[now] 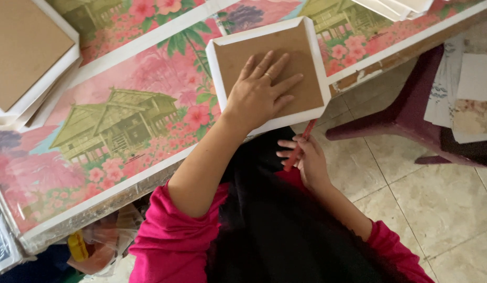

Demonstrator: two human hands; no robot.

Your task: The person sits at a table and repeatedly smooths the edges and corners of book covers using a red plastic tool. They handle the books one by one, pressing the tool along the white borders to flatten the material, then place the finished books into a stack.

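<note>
Floral table (pixel 123 105): left hand (pixel 259 91) flat on one frame (pixel 314 57); right hand (pixel 309 160) grips red stick (pixel 298 149).

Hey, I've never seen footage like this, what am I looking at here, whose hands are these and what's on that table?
This is one picture from a camera worn on a person's head, looking down at their own two bare hands. There is no machine. The left hand lies flat, fingers spread, on the brown back of a square white-edged panel, which rests on the table edge. The right hand is lower, near the person's lap, and holds a thin red tool; I cannot tell what kind. The table is covered with a flowered cloth showing houses and pink blossoms. More such panels are stacked at the upper left. A dark red stool stands on the tiled floor to the right.
</note>
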